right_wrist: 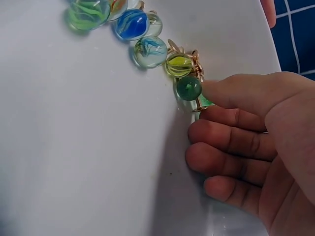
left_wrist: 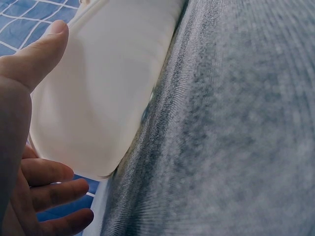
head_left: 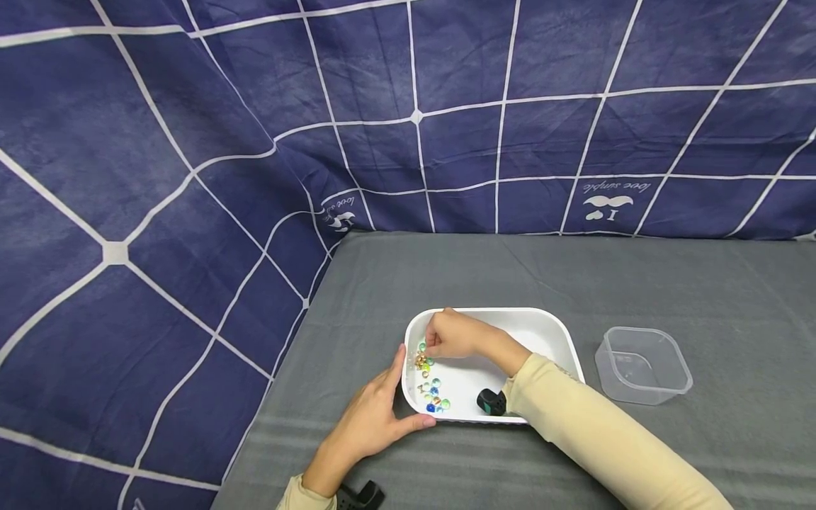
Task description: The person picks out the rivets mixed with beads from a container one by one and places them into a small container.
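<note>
A white tray (head_left: pixel 523 329) holds glass marbles (head_left: pixel 436 383) and small gold-coloured metal pieces (head_left: pixel 421 361) along its left end. My left hand (head_left: pixel 372 414) rests at the tray's near left corner, thumb against the near side, index finger along the left side. Loosely bent, its other fingers (left_wrist: pixel 59 196) stand apart from the tray wall. My right hand (head_left: pixel 455 334) reaches into the tray. Its thumb and index finger pinch at a gold-coloured piece with a flat round head (right_wrist: pixel 199 109), beside a dark green marble (right_wrist: pixel 189 88); the fingertips partly hide it.
A clear plastic container (head_left: pixel 642 365) stands right of the tray. Grey cloth (head_left: pixel 497 276) covers the table. Blue cloth with white lines (head_left: pixel 459 149) hangs behind and at the left. The right forearm crosses the tray's near right part.
</note>
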Tool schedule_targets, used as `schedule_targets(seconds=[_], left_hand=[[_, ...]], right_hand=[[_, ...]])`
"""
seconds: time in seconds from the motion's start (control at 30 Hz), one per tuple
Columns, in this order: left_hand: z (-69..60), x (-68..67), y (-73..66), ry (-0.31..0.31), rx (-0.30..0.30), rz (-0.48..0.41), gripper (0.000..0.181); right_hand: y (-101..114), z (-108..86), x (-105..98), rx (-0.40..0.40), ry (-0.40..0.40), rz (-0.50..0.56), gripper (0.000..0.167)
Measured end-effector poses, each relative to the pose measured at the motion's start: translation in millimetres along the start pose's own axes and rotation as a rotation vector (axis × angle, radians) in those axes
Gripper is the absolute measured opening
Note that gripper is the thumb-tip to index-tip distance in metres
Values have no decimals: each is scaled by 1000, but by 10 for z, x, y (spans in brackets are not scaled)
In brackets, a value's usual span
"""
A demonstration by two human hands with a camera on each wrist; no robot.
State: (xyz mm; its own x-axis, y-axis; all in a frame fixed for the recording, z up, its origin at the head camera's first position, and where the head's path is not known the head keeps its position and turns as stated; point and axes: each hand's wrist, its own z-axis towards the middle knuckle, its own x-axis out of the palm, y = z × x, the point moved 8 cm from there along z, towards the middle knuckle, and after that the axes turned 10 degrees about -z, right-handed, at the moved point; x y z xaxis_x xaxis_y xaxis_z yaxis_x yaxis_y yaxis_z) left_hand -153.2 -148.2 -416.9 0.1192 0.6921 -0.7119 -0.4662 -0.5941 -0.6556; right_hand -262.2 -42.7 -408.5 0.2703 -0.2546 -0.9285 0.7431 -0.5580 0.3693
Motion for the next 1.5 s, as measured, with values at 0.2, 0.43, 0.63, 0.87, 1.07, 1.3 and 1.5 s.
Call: schedule_targets(seconds=[0.2, 0.43, 0.63, 0.87, 1.07, 1.3, 1.5], left_hand=[[0, -4, -11, -3, 8, 9, 114], [6, 1, -3, -2, 6, 13, 114], [-4, 5, 6, 1, 2, 17, 114], [-1, 4, 3, 2, -6, 9, 114], [2, 0, -11, 1, 5, 17, 114], [3, -3, -15, 2, 4, 18, 114], [5, -3, -22, -1, 13, 19, 114]], right_hand=[[-1, 11, 5, 32, 3, 12, 19], [-6, 9, 16, 48, 1, 48, 18], [1, 16, 40, 57, 4, 63, 18], [-14, 17, 52, 52, 14, 73, 15], [-27, 20, 55, 41, 21, 73, 9], [-24, 17, 47, 36, 28, 61, 15], [-10, 3, 31, 29, 36, 51, 17]])
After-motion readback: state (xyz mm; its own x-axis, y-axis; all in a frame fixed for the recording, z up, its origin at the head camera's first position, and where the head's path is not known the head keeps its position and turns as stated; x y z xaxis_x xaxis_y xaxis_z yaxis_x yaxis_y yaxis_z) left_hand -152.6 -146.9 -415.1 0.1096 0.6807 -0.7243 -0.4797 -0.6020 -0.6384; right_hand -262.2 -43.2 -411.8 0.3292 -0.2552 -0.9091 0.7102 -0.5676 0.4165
